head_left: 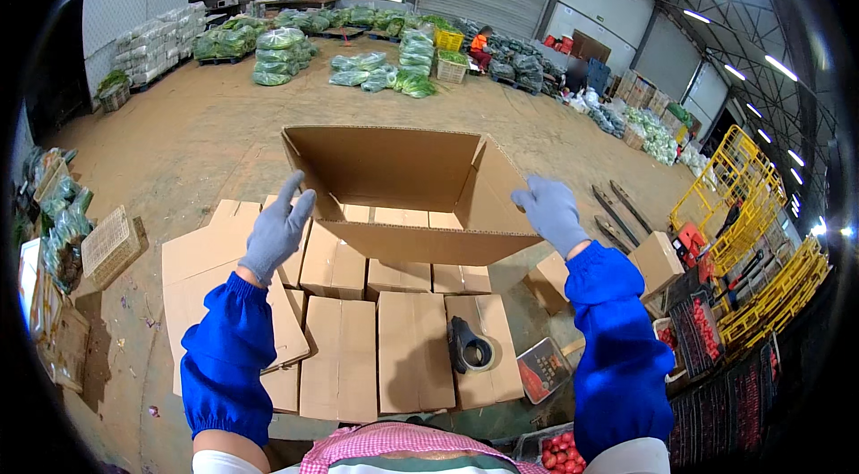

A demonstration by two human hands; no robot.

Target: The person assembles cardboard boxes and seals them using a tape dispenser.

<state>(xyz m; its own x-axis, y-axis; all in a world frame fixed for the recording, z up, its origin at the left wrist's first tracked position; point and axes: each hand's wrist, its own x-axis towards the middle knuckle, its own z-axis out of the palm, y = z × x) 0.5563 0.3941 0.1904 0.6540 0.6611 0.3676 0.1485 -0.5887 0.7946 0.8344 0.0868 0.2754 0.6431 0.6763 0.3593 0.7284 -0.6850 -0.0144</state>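
An unfolded cardboard box [429,242] stands or hangs upright before me, its middle see-through to the boxes below. My left hand [278,229], in a grey glove, is at its left side with fingers apart; whether it touches the cardboard is unclear. At the right edge is my right hand [551,211], also gloved, its fingertips at the cardboard and partly hard to make out. Below lie several closed cardboard boxes [339,353] in rows. A black tape dispenser with a roll of tape [475,353] rests on the box at the near right.
Flat cardboard sheets [201,272] lie at the left. A woven crate [113,242] is farther left. Right are a small carton [658,262], pallet-truck forks [621,205] and yellow metal frames [738,205]. Bagged vegetables [278,58] and two people are in the background.
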